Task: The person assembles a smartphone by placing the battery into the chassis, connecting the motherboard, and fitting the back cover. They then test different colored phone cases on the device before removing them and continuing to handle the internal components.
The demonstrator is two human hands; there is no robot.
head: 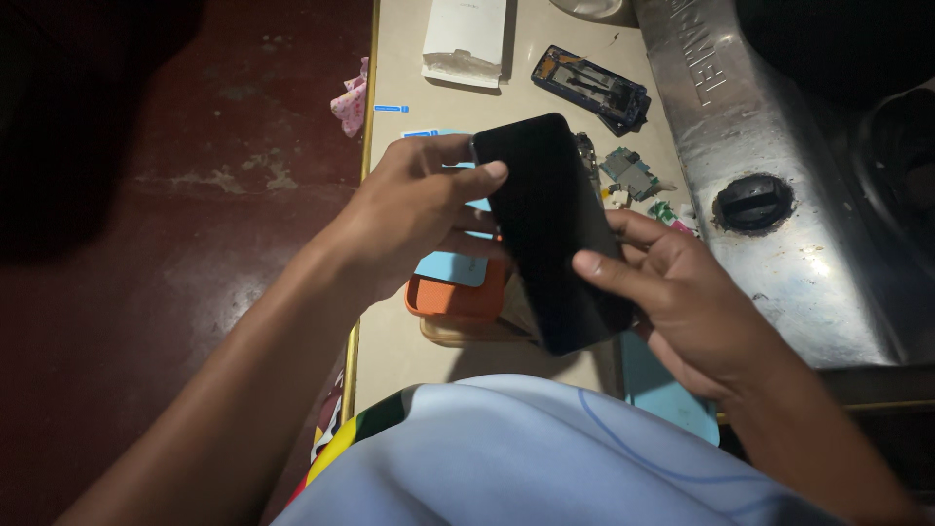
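Observation:
A black smartphone (550, 229) with a dark screen is held above the table between both my hands. My left hand (414, 209) grips its upper left edge, thumb on the glass near the top. My right hand (682, 297) holds the lower right side, thumb lying across the screen. Under the phone sit an orange tray (453, 297) and a light blue card (450, 267).
On the beige table (399, 58) lie a white box (466, 41), an opened phone frame (590, 88), small circuit parts (631, 173) and a pink cloth (351, 100) at the left edge. A large grey metal casting (779, 146) stands at right. Dark red floor lies left.

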